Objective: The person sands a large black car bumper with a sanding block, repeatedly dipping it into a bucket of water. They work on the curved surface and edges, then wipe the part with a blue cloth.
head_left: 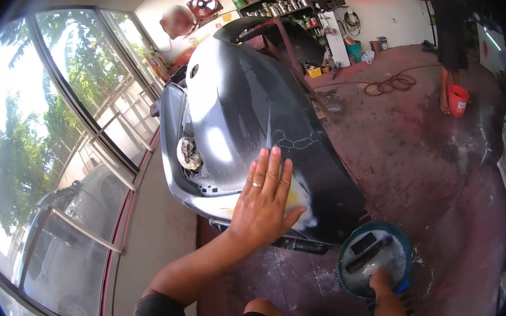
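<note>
My left hand (266,199) lies flat on a dark grey car body panel (244,90), fingers stretched out and a ring on one of them. Under and beside it is a sanded patch (302,202), white with some yellow. Thin pale lines are drawn on the panel just beyond my fingertips. At lower right, my right hand (375,276) dips into a round teal tub (340,275) of cloudy water. Its fingers are hidden in the water. Two dark block-like objects (364,243) sit in the tub above that hand.
A crumpled wad (189,154) sits in an opening at the panel's left. Large windows (73,122) line the left side. Farther off, a person (448,61) stands by a red bucket (457,101). A coiled hose (394,85) lies on the floor; shelves of cans (280,5) stand behind.
</note>
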{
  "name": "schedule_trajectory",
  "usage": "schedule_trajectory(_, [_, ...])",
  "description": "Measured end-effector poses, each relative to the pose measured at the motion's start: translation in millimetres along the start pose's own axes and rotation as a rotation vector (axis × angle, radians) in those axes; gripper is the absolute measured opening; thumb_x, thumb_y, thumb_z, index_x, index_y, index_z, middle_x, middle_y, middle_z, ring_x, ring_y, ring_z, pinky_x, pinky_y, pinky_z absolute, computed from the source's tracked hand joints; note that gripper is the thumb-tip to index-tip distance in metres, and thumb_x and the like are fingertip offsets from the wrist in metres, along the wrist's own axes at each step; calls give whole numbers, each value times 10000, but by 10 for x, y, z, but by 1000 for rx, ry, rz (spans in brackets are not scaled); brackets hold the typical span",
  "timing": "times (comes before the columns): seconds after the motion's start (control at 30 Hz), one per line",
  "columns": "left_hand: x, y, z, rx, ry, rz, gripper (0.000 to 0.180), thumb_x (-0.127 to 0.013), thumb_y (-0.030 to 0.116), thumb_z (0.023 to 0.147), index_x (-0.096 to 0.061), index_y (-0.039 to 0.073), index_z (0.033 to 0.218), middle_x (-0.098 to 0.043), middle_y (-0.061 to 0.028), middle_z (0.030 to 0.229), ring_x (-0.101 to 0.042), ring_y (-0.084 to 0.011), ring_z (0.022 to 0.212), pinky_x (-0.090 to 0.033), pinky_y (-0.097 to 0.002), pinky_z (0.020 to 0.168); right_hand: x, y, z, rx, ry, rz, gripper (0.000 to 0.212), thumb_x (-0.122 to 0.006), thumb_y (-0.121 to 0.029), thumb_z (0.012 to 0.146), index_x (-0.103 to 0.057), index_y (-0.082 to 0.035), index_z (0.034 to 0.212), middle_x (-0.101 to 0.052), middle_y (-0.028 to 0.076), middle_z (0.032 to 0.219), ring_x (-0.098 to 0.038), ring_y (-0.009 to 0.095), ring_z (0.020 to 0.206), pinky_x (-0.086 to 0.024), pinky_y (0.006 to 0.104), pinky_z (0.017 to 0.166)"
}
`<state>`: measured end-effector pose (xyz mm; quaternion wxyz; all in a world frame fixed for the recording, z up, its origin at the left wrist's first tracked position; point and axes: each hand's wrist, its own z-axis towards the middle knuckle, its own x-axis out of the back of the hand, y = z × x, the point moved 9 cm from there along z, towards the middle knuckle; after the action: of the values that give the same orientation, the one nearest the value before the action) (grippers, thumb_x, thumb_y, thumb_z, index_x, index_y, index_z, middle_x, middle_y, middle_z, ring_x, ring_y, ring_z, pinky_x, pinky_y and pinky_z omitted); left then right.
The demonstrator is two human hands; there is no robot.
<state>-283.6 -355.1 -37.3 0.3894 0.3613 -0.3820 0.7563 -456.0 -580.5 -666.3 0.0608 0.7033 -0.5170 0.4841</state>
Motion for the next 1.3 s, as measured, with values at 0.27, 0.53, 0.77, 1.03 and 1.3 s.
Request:
schedule_trajectory(0.27, [1, 150, -256, 284, -94, -246, 862, -797, 360, 885, -465, -36, 1576, -225, -337, 1714, -179, -527, 1610, -248, -596, 1280, 1370, -448, -1247, -317, 55, 1082, 406, -742, -63, 919, -619, -106, 1304, -684, 148, 1128, -685, 349, 958, -570, 496, 754])
schedule_trajectory(0.53, [353, -17, -258, 251, -542, -350, 855, -689, 359, 965, -313, 72, 1677, -110, -258, 1770, -66, -456, 1649, -150, -547, 1328, 2263, -1168, -2387, -372, 154, 1479, 228, -812, -50, 911, -645, -99, 1060, -674, 66, 827, -599, 191, 534, -424, 336, 422])
schedule_trajectory(0.77, [398, -220, -511, 146, -623, -431, 785, -676, 338, 964, -365, 163, 1663, -114, -271, 1761, -92, -444, 1644, -163, -537, 1323, 3059, -1432, -2784, -330, 304, 1507, 98, -708, -99, 1022, -644, -104, 1096, -670, 44, 837, -543, 154, 492, -394, 302, 389])
schedule_trajectory(1.03, [693, 47, 20, -60, -276, -1001, 359, -773, 164, 891, -740, 76, 1237, -625, -226, 1413, -626, -448, 1271, -521, -533, 1065, 3548, -1359, -3218, -205, 518, 1689, 284, -775, -70, 952, -586, -116, 1160, -674, 26, 930, -608, 140, 668, -435, 306, 480])
schedule_trajectory(1.3, [-906, 1304, -323, 109, -1004, -1305, 416, -744, 269, 941, -697, 62, 1298, -749, -198, 1200, -730, -376, 1124, -585, -447, 939, 2461, -818, -3161, -530, 507, 1584, 312, -818, -94, 897, -631, -113, 1146, -671, -36, 974, -616, 101, 767, -459, 290, 606])
